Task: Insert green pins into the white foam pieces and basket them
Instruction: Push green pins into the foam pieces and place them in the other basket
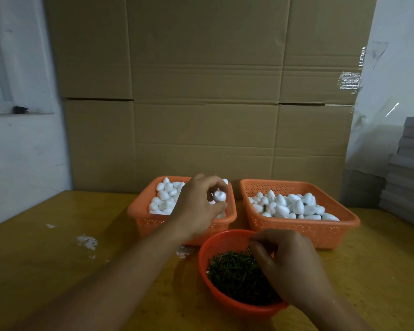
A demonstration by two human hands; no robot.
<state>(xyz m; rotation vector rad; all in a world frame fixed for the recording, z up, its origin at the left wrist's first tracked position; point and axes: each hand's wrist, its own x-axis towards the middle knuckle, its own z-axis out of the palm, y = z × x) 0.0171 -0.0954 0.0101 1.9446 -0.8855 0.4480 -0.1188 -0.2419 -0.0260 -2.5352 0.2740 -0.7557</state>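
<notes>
Standing on yellow table (58, 259); cardboard wall (201, 91) behind.

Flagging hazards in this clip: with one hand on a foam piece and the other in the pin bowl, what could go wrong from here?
1. The right hand digs bare fingers into the green pins; a prick seems possible.
2. The left hand pinches one foam piece over the heaped left basket; a loose grip could drop it back or knock others out.
3. The round bowl sits near the table's front; pressing its rim might tip it.
</notes>
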